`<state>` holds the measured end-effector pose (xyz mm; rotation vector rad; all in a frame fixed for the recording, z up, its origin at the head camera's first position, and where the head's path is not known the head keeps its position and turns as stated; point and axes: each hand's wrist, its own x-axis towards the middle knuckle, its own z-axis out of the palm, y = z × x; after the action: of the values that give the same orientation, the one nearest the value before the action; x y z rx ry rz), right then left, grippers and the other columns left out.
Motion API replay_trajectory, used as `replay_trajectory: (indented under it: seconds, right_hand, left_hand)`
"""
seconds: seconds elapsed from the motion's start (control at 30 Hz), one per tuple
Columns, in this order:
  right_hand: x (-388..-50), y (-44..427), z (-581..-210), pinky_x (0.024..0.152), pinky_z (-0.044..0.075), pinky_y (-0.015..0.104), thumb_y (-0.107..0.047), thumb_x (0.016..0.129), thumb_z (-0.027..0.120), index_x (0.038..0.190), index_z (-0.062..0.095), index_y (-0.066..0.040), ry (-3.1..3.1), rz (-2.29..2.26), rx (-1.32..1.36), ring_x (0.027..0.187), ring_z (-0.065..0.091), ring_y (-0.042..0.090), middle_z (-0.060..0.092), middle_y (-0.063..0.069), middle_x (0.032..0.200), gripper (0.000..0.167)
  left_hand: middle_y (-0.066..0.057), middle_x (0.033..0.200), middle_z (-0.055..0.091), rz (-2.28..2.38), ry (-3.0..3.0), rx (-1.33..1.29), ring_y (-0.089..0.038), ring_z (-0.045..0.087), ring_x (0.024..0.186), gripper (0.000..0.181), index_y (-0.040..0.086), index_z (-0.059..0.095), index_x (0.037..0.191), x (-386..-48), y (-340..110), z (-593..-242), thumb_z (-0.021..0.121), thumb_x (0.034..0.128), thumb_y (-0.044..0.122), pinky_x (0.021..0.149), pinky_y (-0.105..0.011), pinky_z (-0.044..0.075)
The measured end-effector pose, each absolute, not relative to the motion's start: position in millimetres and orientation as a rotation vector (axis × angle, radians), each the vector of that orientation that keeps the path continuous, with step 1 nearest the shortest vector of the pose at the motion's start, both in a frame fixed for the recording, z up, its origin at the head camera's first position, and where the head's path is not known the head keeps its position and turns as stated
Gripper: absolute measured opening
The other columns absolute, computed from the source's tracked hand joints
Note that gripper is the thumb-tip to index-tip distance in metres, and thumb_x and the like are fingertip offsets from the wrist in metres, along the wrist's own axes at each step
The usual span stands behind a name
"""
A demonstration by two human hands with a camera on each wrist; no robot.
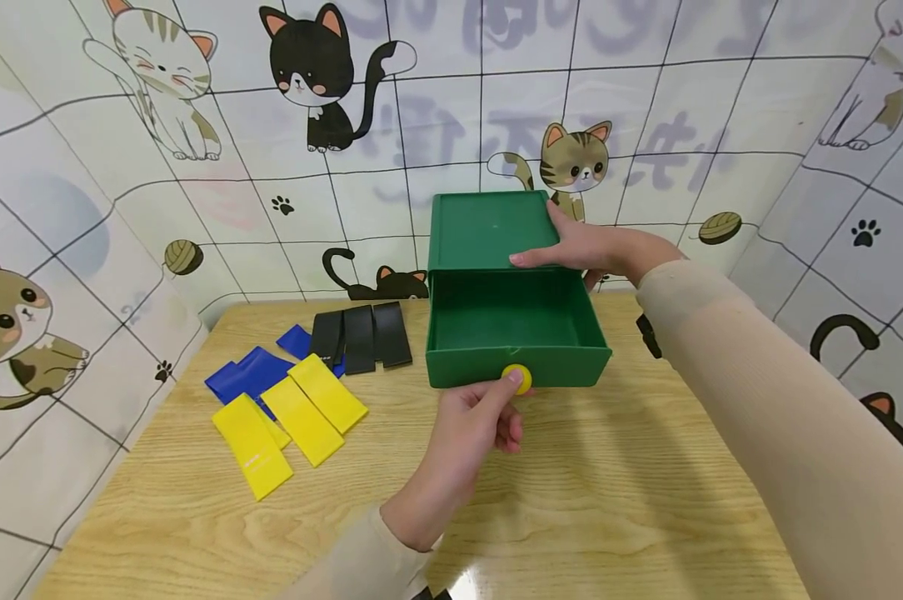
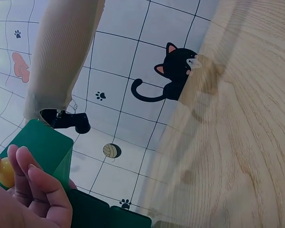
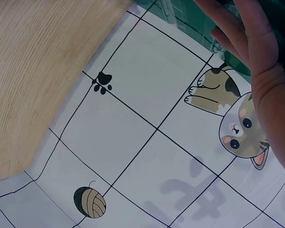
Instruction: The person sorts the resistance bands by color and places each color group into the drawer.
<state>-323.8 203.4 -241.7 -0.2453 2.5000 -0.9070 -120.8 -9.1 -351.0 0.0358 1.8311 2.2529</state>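
A green box (image 1: 489, 229) stands at the back of the table with its drawer (image 1: 466, 367) pulled out; the part of the drawer that shows inside is bare. My left hand (image 1: 470, 433) pinches the round yellow knob (image 1: 522, 381) on the drawer front, thumb on its face. In the left wrist view the left hand (image 2: 40, 199) is at the knob (image 2: 5, 173), its other fingers bent. My right hand (image 1: 586, 246) rests with spread fingers on the box's top and right side. The right wrist view shows this hand (image 3: 259, 45) with fairly straight fingers against the green box.
Left of the box on the wooden table (image 1: 571, 517) lie several flat pieces: black ones (image 1: 359, 337), blue ones (image 1: 249, 373) and yellow ones (image 1: 301, 421), some overlapping. A cloth (image 1: 451, 133) with cat pictures and grid lines hangs behind the table and at both sides.
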Motion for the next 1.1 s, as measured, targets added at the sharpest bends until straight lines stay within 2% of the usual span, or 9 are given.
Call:
replay_trajectory:
  seconds: [0.23, 0.4, 0.63, 0.8, 0.9, 1.03, 1.1]
  right_hand:
    - [-323.7, 203.2, -240.7, 0.103, 0.054, 0.068, -0.077, 0.089, 0.066, 0.157, -0.041, -0.041, 2.52, -0.855, -0.245, 0.161, 0.024, 0.05, -0.009, 0.018, 0.18, 0.132]
    - [-325.3, 201.6, -241.0, 0.103, 0.055, 0.064, -0.081, 0.086, 0.067, 0.158, -0.039, -0.04, 2.536, -0.845, -0.246, 0.16, 0.027, 0.047, -0.006, 0.016, 0.18, 0.134]
    - [-326.7, 200.1, -242.7, 0.1, 0.057, 0.062, -0.082, 0.085, 0.067, 0.159, -0.038, -0.039, 2.541, -0.838, -0.246, 0.16, 0.028, 0.047, -0.006, 0.017, 0.18, 0.135]
    - [-325.6, 202.5, -242.7, 0.1, 0.057, 0.062, -0.081, 0.086, 0.067, 0.159, -0.038, -0.038, 2.55, -0.832, -0.244, 0.159, 0.028, 0.049, -0.007, 0.018, 0.18, 0.135]
    - [-325.1, 204.0, -242.9, 0.101, 0.056, 0.066, -0.08, 0.087, 0.067, 0.159, -0.038, -0.038, 2.545, -0.847, -0.245, 0.158, 0.028, 0.051, -0.008, 0.019, 0.18, 0.135]
    - [-325.3, 205.1, -243.2, 0.101, 0.055, 0.067, -0.079, 0.087, 0.067, 0.159, -0.039, -0.039, 2.537, -0.855, -0.248, 0.158, 0.029, 0.051, -0.009, 0.019, 0.179, 0.134]
    - [-325.4, 206.6, -243.0, 0.1, 0.056, 0.066, -0.079, 0.088, 0.067, 0.159, -0.039, -0.04, 2.54, -0.854, -0.249, 0.157, 0.029, 0.051, -0.009, 0.019, 0.18, 0.133]
  left_hand:
    - [0.002, 0.062, 0.061, 2.255, 1.83, 0.06, -0.01, 0.054, 0.055, 0.039, -0.001, 0.078, 0.106, -121.5, -10.4, -352.5, 0.069, 0.1043, 0.037, 0.059, -0.022, 0.054]
    - [0.002, 0.061, 0.06, 2.245, 1.845, 0.058, -0.01, 0.052, 0.055, 0.04, -0.001, 0.078, 0.106, -121.6, -11.7, -354.0, 0.069, 0.1043, 0.038, 0.06, -0.023, 0.054]
    - [0.004, 0.056, 0.059, 2.205, 1.92, -0.006, -0.012, 0.049, 0.048, 0.05, -0.003, 0.075, 0.078, -112.4, -14.5, -343.6, 0.076, 0.0988, 0.043, 0.057, -0.024, 0.05]
    - [0.0, 0.057, 0.059, 2.083, 2.056, 0.227, -0.015, 0.049, 0.051, 0.05, 0.0, 0.068, 0.072, -102.7, -33.3, -311.5, 0.073, 0.1014, 0.04, 0.057, -0.025, 0.045]
    - [-0.003, 0.059, 0.058, 1.886, 2.213, 0.49, -0.02, 0.055, 0.058, 0.039, 0.006, 0.071, 0.078, -103.2, -67.4, -285.8, 0.068, 0.1053, 0.034, 0.058, -0.028, 0.046]
    - [-0.004, 0.078, 0.07, 1.502, 2.443, 0.715, -0.024, 0.067, 0.072, 0.012, 0.017, 0.076, 0.104, -112.1, -144.4, -261.1, 0.069, 0.105, 0.028, 0.067, -0.032, 0.057]
    - [-0.004, 0.093, 0.074, 1.328, 2.555, 0.689, -0.022, 0.071, 0.081, 0.018, 0.02, 0.073, 0.12, -119.0, -189.2, -258.5, 0.072, 0.1035, 0.027, 0.073, -0.031, 0.059]
